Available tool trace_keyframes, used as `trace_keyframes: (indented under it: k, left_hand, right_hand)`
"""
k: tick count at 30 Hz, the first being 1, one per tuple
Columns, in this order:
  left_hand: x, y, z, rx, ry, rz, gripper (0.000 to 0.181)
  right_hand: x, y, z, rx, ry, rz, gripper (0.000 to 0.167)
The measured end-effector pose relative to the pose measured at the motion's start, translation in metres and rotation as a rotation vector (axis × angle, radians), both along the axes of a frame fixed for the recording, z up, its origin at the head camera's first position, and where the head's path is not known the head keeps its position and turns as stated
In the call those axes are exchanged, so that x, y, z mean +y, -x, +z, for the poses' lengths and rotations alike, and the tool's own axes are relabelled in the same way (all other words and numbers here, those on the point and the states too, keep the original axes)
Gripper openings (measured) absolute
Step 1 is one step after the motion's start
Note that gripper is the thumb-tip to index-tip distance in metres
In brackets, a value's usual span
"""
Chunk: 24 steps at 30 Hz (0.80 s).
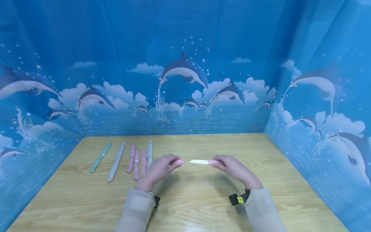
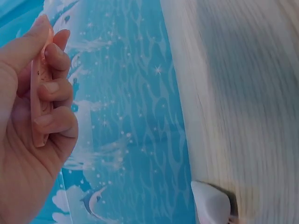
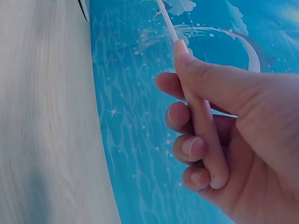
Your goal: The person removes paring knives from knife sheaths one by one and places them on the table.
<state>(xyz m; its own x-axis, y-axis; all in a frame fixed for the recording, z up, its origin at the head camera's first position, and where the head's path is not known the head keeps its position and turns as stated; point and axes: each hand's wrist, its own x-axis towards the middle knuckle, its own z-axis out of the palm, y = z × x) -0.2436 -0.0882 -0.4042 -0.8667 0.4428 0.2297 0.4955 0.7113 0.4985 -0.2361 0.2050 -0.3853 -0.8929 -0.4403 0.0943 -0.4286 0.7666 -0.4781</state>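
My right hand [image 1: 233, 167] grips a small knife by its pink handle [image 3: 205, 133]. The pale bare blade [image 1: 199, 162] points left, and in the right wrist view fingers and thumb curl round the handle. My left hand [image 1: 160, 169] holds a pink knife sheath [image 2: 41, 93] between thumb and curled fingers, its tip end showing in the head view just past the fingertips. A short gap separates blade and sheath, both held above the wooden table [image 1: 191, 206].
Left of my hands lie a green knife [image 1: 100, 157], a grey knife [image 1: 116, 162], several pink knife pieces [image 1: 136, 164] and a grey sheath-like piece [image 1: 149, 151] partly behind my left hand. A blue dolphin-print curtain [image 1: 185, 119] borders the table's back and sides.
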Motion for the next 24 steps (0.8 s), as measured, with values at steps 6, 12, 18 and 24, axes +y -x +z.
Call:
trace_keyframes:
  k: [6, 12, 18, 24]
  left_hand:
    - [-0.005, 0.004, -0.002, 0.005, 0.002, 0.038, 0.031]
    - [-0.004, 0.006, -0.003, -0.015, -0.002, 0.036, 0.032]
    - [-0.001, 0.006, -0.004, -0.032, 0.001, 0.030, 0.034]
    - [0.005, 0.005, -0.005, -0.007, 0.031, 0.077, 0.034]
  right_hand:
    - [0.008, 0.002, 0.003, 0.011, 0.024, -0.034, 0.016]
    - [0.012, 0.003, 0.005, 0.016, 0.026, -0.083, 0.025]
    - [0.012, 0.003, 0.004, 0.053, -0.011, -0.183, 0.028]
    - [0.013, 0.005, 0.003, 0.078, -0.021, -0.269, 0.029]
